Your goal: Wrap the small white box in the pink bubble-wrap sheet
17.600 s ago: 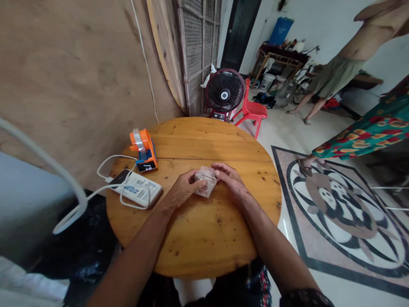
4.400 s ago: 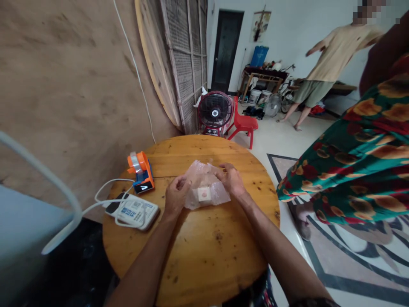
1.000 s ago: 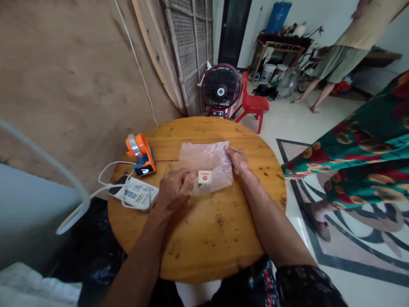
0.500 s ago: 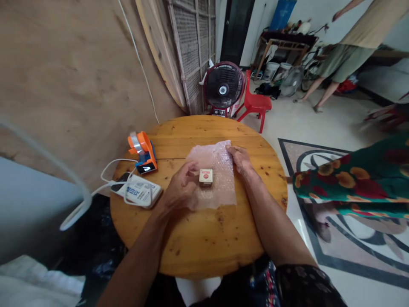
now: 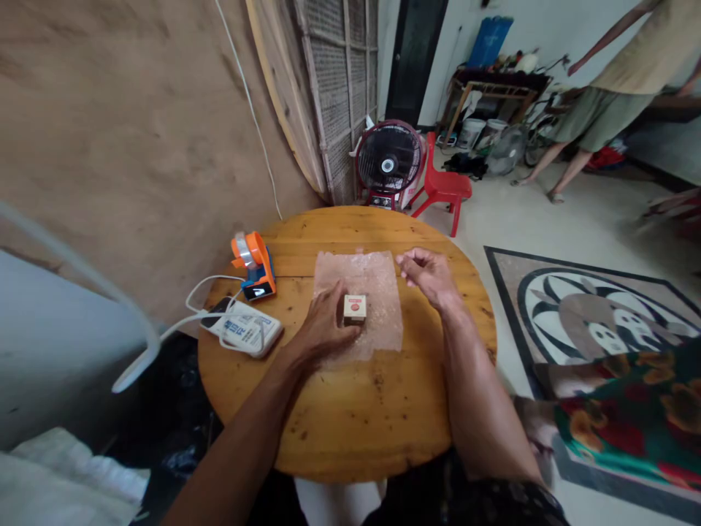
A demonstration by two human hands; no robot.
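Note:
A sheet of pinkish bubble wrap [image 5: 366,281] lies flat on the round wooden table [image 5: 350,409]. A small tan box with a red dot [image 5: 355,308] sits on the wrap's middle. My left hand [image 5: 323,329] rests on the wrap's left part, fingers stretched, fingertips touching the box's left side. My right hand [image 5: 430,274] hovers just off the wrap's right upper corner, fingers loosely curled and apart, holding nothing.
An orange tape dispenser [image 5: 253,263] and a white power bank with cables [image 5: 244,330] lie at the table's left. Behind the table stand a fan [image 5: 388,164] and a red chair [image 5: 441,186]. A person [image 5: 613,102] stands far right; patterned cloth [image 5: 629,416] shows lower right.
The wrap went from bundled round the box to spread flat. In the last half second my right hand lifted off the wrap's corner and my left hand slid to the box.

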